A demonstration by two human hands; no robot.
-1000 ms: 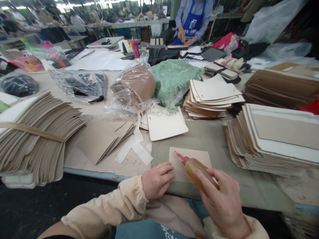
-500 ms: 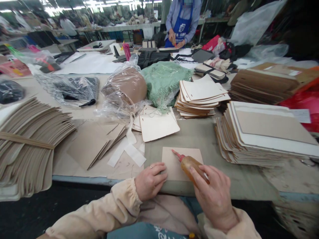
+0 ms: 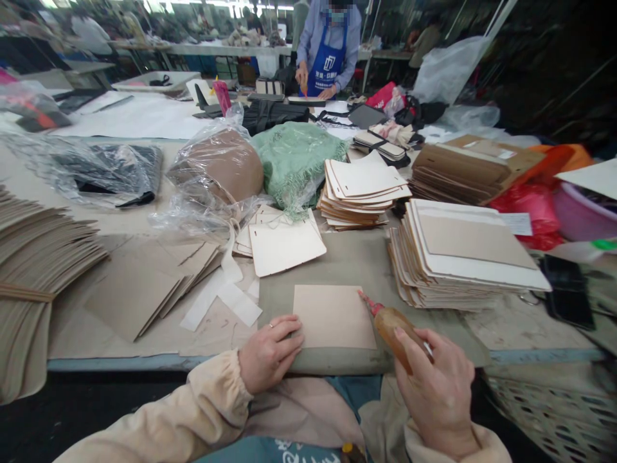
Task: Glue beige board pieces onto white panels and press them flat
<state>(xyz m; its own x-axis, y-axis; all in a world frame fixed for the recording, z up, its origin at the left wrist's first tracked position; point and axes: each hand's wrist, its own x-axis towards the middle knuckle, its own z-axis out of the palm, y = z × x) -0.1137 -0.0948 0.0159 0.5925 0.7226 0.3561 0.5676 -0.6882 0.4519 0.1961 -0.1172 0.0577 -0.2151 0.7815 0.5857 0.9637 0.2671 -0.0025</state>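
Observation:
A beige rectangular board (image 3: 333, 318) lies flat on the grey-green mat (image 3: 357, 257) in front of me. My left hand (image 3: 272, 352) rests at its left edge, the fingers together and their tips touching the board. My right hand (image 3: 436, 379) is wrapped round an amber glue bottle (image 3: 396, 331), which is tilted. Its red nozzle points up and left, with the tip at the board's top right corner. Whether the tip touches the board I cannot tell. Behind the board lies a white card (image 3: 288, 244), with white strips (image 3: 212, 299) to its left.
Stacked boards stand at the right (image 3: 463, 257) and the far left (image 3: 43, 257). Beige sheets (image 3: 135, 289) lie left of the strips. Behind are a plastic-wrapped brown item (image 3: 222, 164) and green cloth (image 3: 299, 154). Across the table a person in a blue apron (image 3: 329, 61) works.
The nozzle has moved right, from over the board's upper left part to its top right corner, with my right hand. The view has shifted right, and my left hand stays at the board's left edge.

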